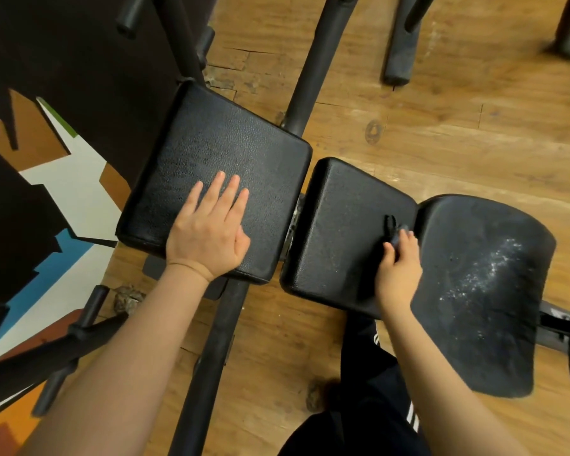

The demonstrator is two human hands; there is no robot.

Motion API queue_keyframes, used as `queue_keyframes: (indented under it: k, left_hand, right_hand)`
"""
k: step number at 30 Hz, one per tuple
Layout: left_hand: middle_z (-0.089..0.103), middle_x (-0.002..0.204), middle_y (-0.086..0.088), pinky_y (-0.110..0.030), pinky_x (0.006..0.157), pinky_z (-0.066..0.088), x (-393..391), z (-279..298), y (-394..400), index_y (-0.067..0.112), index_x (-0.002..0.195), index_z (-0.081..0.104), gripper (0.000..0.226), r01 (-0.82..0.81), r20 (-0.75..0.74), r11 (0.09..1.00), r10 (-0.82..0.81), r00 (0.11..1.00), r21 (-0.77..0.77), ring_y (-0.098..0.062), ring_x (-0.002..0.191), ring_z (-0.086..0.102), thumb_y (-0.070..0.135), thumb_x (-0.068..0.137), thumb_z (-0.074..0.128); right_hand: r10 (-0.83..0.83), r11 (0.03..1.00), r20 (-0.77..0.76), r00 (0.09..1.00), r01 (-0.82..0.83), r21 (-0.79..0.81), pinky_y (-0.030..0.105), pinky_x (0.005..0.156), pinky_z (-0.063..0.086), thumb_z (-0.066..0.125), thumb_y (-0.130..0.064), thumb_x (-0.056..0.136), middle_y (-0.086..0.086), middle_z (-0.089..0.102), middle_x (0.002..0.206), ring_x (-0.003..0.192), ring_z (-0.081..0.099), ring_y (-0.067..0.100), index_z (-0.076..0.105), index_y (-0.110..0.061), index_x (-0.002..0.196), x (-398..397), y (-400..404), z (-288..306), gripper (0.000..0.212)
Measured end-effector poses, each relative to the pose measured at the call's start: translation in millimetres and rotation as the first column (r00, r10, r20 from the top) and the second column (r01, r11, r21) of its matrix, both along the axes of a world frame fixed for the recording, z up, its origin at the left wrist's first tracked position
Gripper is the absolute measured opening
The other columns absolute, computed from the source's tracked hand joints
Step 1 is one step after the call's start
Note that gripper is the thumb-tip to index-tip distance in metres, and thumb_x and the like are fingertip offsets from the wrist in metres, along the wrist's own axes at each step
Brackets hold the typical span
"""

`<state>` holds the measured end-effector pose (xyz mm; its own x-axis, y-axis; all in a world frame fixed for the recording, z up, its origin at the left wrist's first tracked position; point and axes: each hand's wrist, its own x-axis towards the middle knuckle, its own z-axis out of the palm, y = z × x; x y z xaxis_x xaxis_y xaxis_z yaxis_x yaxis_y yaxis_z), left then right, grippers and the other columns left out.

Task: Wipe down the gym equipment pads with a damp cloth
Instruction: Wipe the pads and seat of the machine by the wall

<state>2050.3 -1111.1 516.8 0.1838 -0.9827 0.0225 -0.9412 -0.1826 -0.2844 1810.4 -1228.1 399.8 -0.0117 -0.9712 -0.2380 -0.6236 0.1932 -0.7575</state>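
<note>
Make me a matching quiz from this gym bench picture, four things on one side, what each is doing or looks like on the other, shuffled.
Things:
1. left hand
2. right hand
3. curved pad
4. floor

States:
A. wood planks
B. grips a dark cloth on the middle pad
C. speckled with white marks
D. lies flat on the square pad

Pairs: 1-D, 2-B, 3-C, 4-A

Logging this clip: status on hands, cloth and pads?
Left hand flat on left pad. Right hand grips dark cloth on middle pad. Right pad shows white specks. Nothing in the way.
</note>
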Motion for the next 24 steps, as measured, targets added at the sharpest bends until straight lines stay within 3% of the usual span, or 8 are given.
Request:
queue_keyframes:
  k: [5, 9, 11, 14, 16, 18, 20, 24]
  left_hand:
    - [0.054, 0.135, -0.020, -0.050, 0.107, 0.029, -0.5, 0.8, -0.4, 0.001, 0.126, 0.058, 0.056, -0.003, 0.005, 1.000, 0.003, 1.000, 0.008, -0.037, 0.127, 0.049, 0.024, 0.079, 0.039]
    - [0.054, 0.135, -0.019, -0.050, 0.107, 0.029, -0.6, 1.6, -0.1, 0.001, 0.126, 0.058, 0.056, -0.006, 0.003, 1.000, 0.006, 1.000, 0.016, -0.037, 0.128, 0.048, 0.023, 0.079, 0.039]
    - [0.054, 0.135, -0.019, -0.050, 0.107, 0.030, -0.8, 1.4, -0.4, 0.002, 0.126, 0.058, 0.055, -0.005, 0.001, 1.000, 0.005, 1.000, 0.009, -0.036, 0.128, 0.048, 0.023, 0.079, 0.039]
    - [0.054, 0.135, -0.019, -0.050, 0.107, 0.030, -0.8, 1.6, -0.8, 0.001, 0.126, 0.059, 0.056, -0.003, 0.005, 1.000, 0.003, 1.000, 0.001, -0.036, 0.127, 0.049, 0.024, 0.079, 0.039]
    - [0.054, 0.134, -0.020, -0.050, 0.107, 0.029, -0.5, 1.1, -0.4, 0.001, 0.126, 0.059, 0.056, 0.002, 0.011, 1.000, -0.002, 1.000, 0.001, -0.036, 0.127, 0.049, 0.024, 0.079, 0.039]
    - [0.054, 0.135, -0.020, -0.049, 0.107, 0.028, -0.5, 1.0, 0.1, 0.001, 0.126, 0.058, 0.056, -0.001, 0.012, 1.000, 0.001, 1.000, 0.003, -0.036, 0.127, 0.048, 0.024, 0.079, 0.039]
    - [0.054, 0.135, -0.019, -0.049, 0.107, 0.028, -0.9, 1.2, 0.3, 0.001, 0.127, 0.058, 0.056, -0.005, 0.011, 1.000, 0.005, 1.000, 0.004, -0.036, 0.128, 0.047, 0.024, 0.079, 0.039]
    - [0.054, 0.135, -0.020, -0.049, 0.107, 0.027, -0.9, 2.3, 0.2, 0.001, 0.127, 0.058, 0.056, -0.001, 0.018, 1.000, 0.000, 1.000, 0.013, -0.037, 0.127, 0.048, 0.024, 0.079, 0.039]
  right_hand:
    - [0.318, 0.934, 0.073, 0.945, -0.299, -0.197, 0.016, 0.110, 0.009, 0.053, -0.008, 0.092, 0.014, 0.035, 0.147, 0.139, 0.024, 0.025, 0.044, -0.002, 0.135, 67.0, 43.3, 33.7, 0.045]
    - [0.510, 0.824, 0.019, 0.860, -0.482, -0.297, 0.014, 0.111, 0.011, 0.054, -0.010, 0.087, 0.017, 0.041, 0.142, 0.134, 0.027, 0.024, 0.048, 0.000, 0.132, 42.2, 32.1, 21.2, 0.046]
    - [0.465, 0.853, -0.007, 0.885, -0.450, -0.265, 0.018, 0.112, 0.016, 0.055, -0.006, 0.086, 0.018, 0.042, 0.141, 0.134, 0.031, 0.028, 0.048, 0.001, 0.131, 9.7, 20.1, 1.6, 0.046]
    - [0.226, 0.968, 0.000, 0.974, -0.224, -0.111, 0.025, 0.111, 0.019, 0.055, 0.000, 0.089, 0.015, 0.037, 0.145, 0.138, 0.030, 0.030, 0.045, -0.002, 0.134, -20.6, 10.5, -10.6, 0.046]
    - [0.104, 0.993, -0.016, 0.994, -0.105, -0.060, 0.025, 0.111, 0.017, 0.053, 0.000, 0.090, 0.017, 0.037, 0.145, 0.139, 0.028, 0.030, 0.045, -0.002, 0.134, -14.9, 13.0, -9.4, 0.045]
    - [0.099, 0.990, -0.015, 0.995, -0.100, -0.096, 0.025, 0.111, 0.015, 0.054, -0.001, 0.089, 0.019, 0.038, 0.144, 0.138, 0.028, 0.031, 0.046, 0.001, 0.133, 9.1, 21.9, 0.0, 0.044]
    - [0.249, 0.954, 0.030, 0.968, -0.239, -0.182, 0.025, 0.112, 0.014, 0.053, -0.004, 0.088, 0.018, 0.039, 0.143, 0.138, 0.026, 0.028, 0.048, 0.001, 0.132, 39.0, 38.5, 16.1, 0.044]
    - [0.584, 0.765, 0.019, 0.812, -0.542, -0.347, 0.032, 0.112, 0.020, 0.051, -0.006, 0.085, 0.018, 0.041, 0.142, 0.137, 0.027, 0.027, 0.048, 0.000, 0.131, 69.5, 59.5, 37.2, 0.046]
